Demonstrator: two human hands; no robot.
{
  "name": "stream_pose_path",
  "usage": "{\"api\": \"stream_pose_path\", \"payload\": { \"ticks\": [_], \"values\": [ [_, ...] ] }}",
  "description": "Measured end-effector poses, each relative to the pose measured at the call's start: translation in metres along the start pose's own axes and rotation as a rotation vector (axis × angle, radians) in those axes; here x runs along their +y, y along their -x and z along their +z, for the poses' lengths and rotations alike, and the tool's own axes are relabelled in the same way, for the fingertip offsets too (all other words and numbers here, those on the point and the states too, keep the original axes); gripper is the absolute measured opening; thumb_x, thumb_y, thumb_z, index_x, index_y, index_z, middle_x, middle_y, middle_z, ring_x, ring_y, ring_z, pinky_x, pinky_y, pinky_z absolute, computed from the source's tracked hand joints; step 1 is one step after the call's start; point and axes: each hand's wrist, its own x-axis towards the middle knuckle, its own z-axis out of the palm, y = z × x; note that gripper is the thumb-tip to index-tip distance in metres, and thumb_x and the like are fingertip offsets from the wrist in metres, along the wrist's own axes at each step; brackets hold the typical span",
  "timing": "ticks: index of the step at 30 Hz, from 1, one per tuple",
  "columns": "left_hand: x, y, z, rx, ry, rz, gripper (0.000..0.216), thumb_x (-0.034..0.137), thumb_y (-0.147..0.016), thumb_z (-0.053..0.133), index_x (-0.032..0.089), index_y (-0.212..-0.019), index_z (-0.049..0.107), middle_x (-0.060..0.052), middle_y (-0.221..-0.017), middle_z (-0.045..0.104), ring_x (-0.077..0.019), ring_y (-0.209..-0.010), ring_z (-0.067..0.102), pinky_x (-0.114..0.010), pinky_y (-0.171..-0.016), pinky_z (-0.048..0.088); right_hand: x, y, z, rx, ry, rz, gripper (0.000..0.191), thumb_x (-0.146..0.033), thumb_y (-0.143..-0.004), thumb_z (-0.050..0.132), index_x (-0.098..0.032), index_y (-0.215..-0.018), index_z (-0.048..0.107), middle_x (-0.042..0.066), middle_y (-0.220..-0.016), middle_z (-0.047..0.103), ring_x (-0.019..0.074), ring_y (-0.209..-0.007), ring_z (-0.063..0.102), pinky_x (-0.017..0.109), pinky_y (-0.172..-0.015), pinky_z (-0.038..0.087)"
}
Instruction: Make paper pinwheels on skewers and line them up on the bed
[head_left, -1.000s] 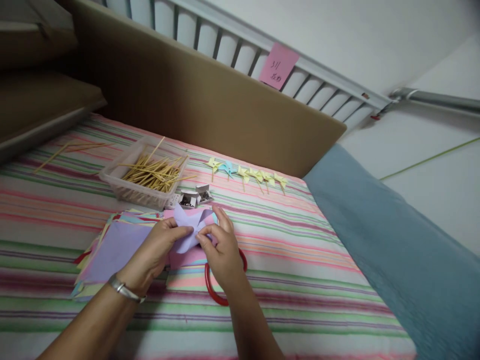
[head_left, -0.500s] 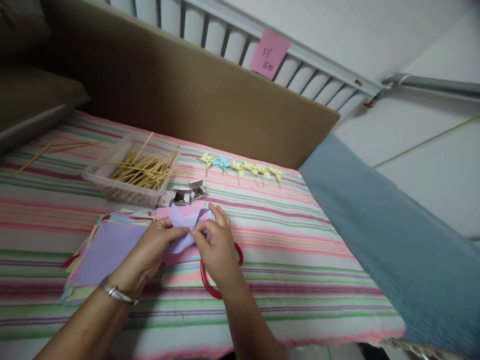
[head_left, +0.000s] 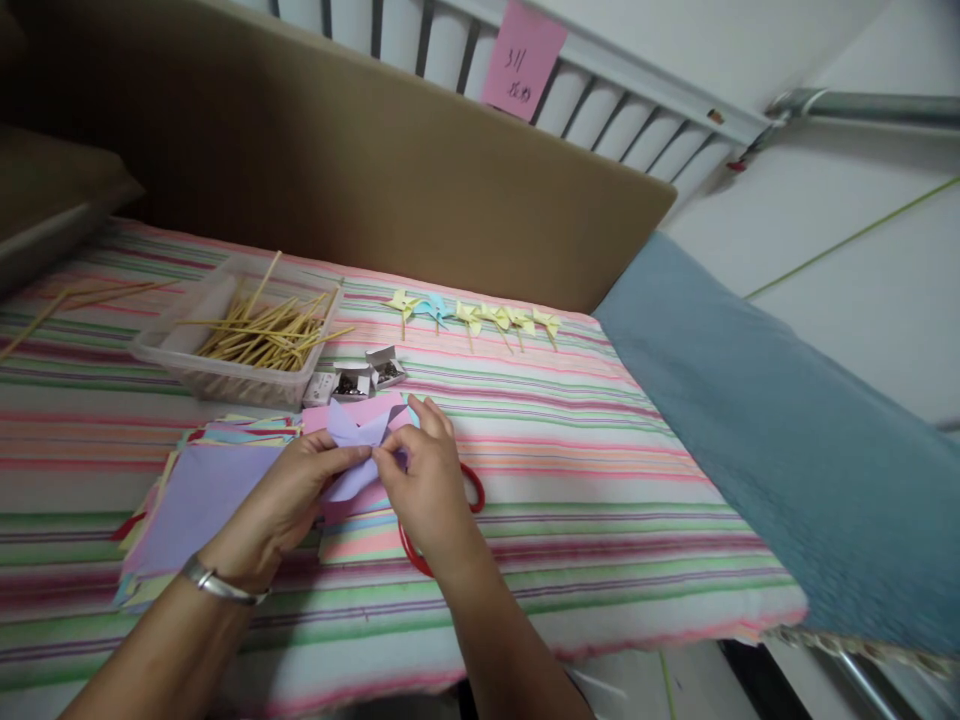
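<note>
Left hand (head_left: 300,485) nearly closed, thumb on top & fingers behind, gripping 1 pc purple paper (head_left: 358,432) w/ corners bent inward, pinwheel-style; right hand (head_left: 427,490) has thumb + index pinched at its ctr, other fingers curled loosely; can't tell if a small pin's in that pinch. Paper's betw. the 2 hands, above a pile of pink sheets (head_left: 360,505). Containers: beyond left hand, 1 clear plastic box (head_left: 225,385), no lid, w/ lots of wooden sticks (head_left: 262,335) heaped in, too many to count, a few poking over the rim. Just beyond both hands, 2 small white boxes (head_left: 364,384), flaps up, each holding tiny dark bits (head_left: 349,387), too small to count or ID; a printed white block (head_left: 319,388) sits right beside, can't tell if it's a 3rd box. Far left of left hand, 2 or 3 loose sticks (head_left: 112,294), overlapping. Left of & partly under left forearm, 1 mixed-colour paper stack (head_left: 202,500), purple on top, sheet no. unclear. Beyond right hand, 6 pinwheels (head_left: 496,318) in a row on the striped cloth (head_left: 600,480): 5 yellow, 1 blue. Under right hand, approx. 2 red loop handles (head_left: 478,485), partly hidden.
</note>
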Motion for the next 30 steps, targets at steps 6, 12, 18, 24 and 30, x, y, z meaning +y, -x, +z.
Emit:
{"api": "stream_pose_path", "payload": {
  "ticks": [6, 12, 18, 24, 30],
  "values": [
    [-0.002, -0.003, -0.003, 0.029, 0.053, 0.016, 0.009, 0.017, -0.054, 0.076, 0.014, -0.053, 0.067, 0.0, -0.047, 0.064, -0.0096, -0.042, 0.052, -0.019, -0.044, 0.037, -0.003, -0.003, -0.005, 0.013, -0.117, 0.074, 0.004, -0.02, -0.075, 0.063, -0.022, -0.075, 0.067, 0.008, -0.132, 0.052, 0.0254, -0.129, 0.039, 0.043, -0.106, 0.029],
    [-0.002, -0.005, -0.006, 0.036, 0.153, 0.081, 0.009, 0.019, -0.057, 0.075, 0.013, -0.06, 0.069, -0.002, -0.056, 0.07, -0.0113, -0.049, 0.058, -0.02, -0.053, 0.042, 0.011, -0.009, -0.002, 0.025, -0.538, 0.371, 0.037, -0.039, -0.072, 0.066, -0.017, -0.102, 0.06, 0.01, -0.109, 0.065, 0.0242, -0.104, 0.059, 0.037, -0.091, 0.044],
    [-0.011, -0.002, 0.003, 0.087, 0.182, 0.149, 0.015, 0.019, -0.053, 0.075, 0.013, -0.066, 0.071, -0.003, -0.058, 0.07, -0.0152, -0.051, 0.059, -0.025, -0.054, 0.043, 0.012, -0.005, 0.01, -0.261, -0.835, 0.456, 0.027, -0.034, -0.069, 0.069, -0.014, -0.086, 0.068, 0.004, -0.077, 0.068, 0.02, -0.075, 0.061, 0.03, -0.071, 0.046],
    [-0.016, -0.004, 0.009, 0.094, 0.16, 0.172, 0.015, 0.017, -0.052, 0.072, 0.013, -0.067, 0.072, -0.005, -0.062, 0.07, -0.015, -0.051, 0.057, -0.025, -0.052, 0.041, 0.015, -0.005, 0.009, -0.279, -0.884, 0.435, 0.019, -0.031, -0.07, 0.07, -0.015, -0.079, 0.068, 0.002, -0.071, 0.064, 0.0168, -0.067, 0.055, 0.027, -0.066, 0.044],
    [-0.018, -0.004, 0.008, 0.083, 0.182, 0.116, 0.021, 0.021, -0.052, 0.074, 0.011, -0.07, 0.073, -0.006, -0.062, 0.069, -0.0154, -0.052, 0.057, -0.026, -0.053, 0.042, 0.021, -0.004, 0.009, -0.284, -0.702, 0.362, 0.019, -0.035, -0.073, 0.067, -0.017, -0.075, 0.065, 0.0, -0.069, 0.059, 0.0167, -0.065, 0.051, 0.026, -0.063, 0.042]
  ]
}}
